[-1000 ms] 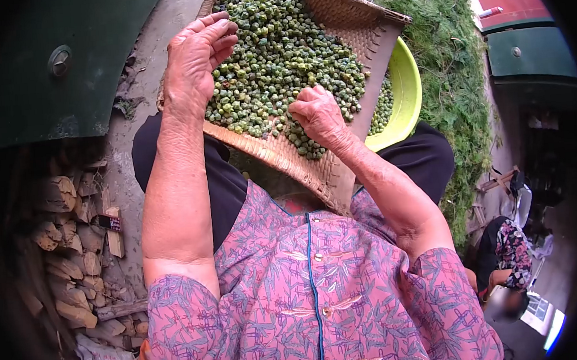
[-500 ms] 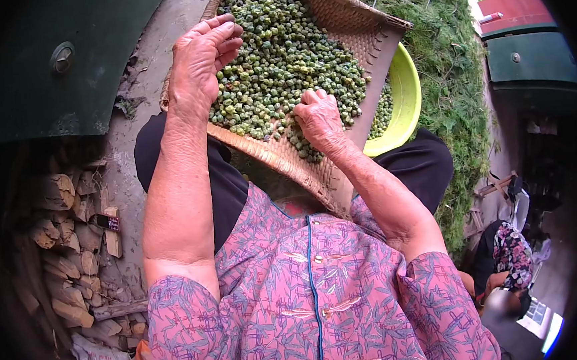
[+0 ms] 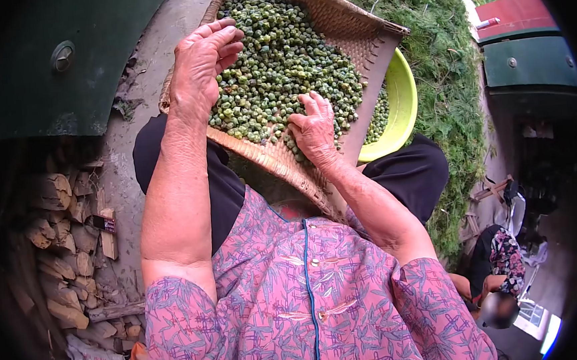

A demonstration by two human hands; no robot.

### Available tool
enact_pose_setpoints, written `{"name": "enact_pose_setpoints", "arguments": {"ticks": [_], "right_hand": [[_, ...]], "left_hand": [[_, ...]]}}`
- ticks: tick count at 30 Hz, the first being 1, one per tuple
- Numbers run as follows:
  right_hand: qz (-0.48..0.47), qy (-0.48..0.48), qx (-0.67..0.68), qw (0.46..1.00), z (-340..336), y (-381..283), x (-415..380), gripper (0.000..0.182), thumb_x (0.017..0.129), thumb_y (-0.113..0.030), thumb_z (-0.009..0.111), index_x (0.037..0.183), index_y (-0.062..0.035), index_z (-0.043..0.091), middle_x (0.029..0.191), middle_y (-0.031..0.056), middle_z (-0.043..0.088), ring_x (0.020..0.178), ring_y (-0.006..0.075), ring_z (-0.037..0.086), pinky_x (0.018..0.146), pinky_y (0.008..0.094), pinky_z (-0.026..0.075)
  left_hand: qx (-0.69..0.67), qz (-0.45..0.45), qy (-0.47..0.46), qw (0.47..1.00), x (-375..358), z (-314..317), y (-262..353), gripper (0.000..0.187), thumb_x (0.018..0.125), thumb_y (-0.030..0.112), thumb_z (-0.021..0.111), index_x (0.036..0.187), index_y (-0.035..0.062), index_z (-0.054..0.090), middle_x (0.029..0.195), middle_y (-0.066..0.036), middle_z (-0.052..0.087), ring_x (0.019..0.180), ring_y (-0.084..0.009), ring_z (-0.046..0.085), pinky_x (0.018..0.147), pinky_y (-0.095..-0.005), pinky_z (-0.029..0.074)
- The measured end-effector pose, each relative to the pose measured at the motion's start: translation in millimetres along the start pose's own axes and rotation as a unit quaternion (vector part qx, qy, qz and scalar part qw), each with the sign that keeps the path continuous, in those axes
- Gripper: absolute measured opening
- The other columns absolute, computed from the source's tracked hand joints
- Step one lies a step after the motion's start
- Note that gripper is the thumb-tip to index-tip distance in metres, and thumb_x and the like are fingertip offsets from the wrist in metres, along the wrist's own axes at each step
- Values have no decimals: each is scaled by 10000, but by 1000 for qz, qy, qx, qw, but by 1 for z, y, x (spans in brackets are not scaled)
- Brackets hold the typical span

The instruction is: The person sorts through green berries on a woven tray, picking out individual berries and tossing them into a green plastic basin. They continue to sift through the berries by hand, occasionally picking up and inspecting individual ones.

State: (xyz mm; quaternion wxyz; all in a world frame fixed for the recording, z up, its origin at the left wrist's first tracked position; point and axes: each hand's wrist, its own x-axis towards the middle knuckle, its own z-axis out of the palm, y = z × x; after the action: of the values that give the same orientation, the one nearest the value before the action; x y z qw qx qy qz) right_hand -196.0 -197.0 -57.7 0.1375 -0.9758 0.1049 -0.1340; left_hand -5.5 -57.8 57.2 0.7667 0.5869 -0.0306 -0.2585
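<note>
A woven bamboo scoop basket (image 3: 368, 30), resting over my lap, holds a thick layer of small round green fruits (image 3: 280, 53). Over its left rim is my left hand (image 3: 208, 60), fingers loosely bent and apart above the fruits, with nothing visible in them. My right hand (image 3: 313, 130) lies low among the fruits near the basket's front edge, its fingers partly spread and touching them. Its palm side is hidden. A yellow-green plastic basin (image 3: 402, 108) with more of these fruits sits to the right, partly covered by the basket.
Cut greenery (image 3: 435, 69) covers the ground on the right. Stacked firewood (image 3: 66, 256) stands at left, beneath a dark green panel (image 3: 62, 95). Another person (image 3: 502, 269) is at the lower right. A red and green cabinet (image 3: 531, 59) stands at the upper right.
My right hand has shifted slightly left and its fingers have opened from a closed curl. My left hand has stayed nearly in place. The view has shifted a little.
</note>
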Motion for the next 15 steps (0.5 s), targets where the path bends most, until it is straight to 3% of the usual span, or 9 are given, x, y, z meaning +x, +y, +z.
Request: {"name": "enact_pose_setpoints", "arguments": {"ticks": [15], "right_hand": [[68,-19,-34,997,13,-8,2,116,674,-153,706,774,-99,682,1304,176,467,1280,386,325,1055,574,199]], "left_hand": [[-3,-2,-3,1000,0,1,-1,232,900,136,575,1112,44,592,913,-36,676,757,-79,639,707,-231,525]]}}
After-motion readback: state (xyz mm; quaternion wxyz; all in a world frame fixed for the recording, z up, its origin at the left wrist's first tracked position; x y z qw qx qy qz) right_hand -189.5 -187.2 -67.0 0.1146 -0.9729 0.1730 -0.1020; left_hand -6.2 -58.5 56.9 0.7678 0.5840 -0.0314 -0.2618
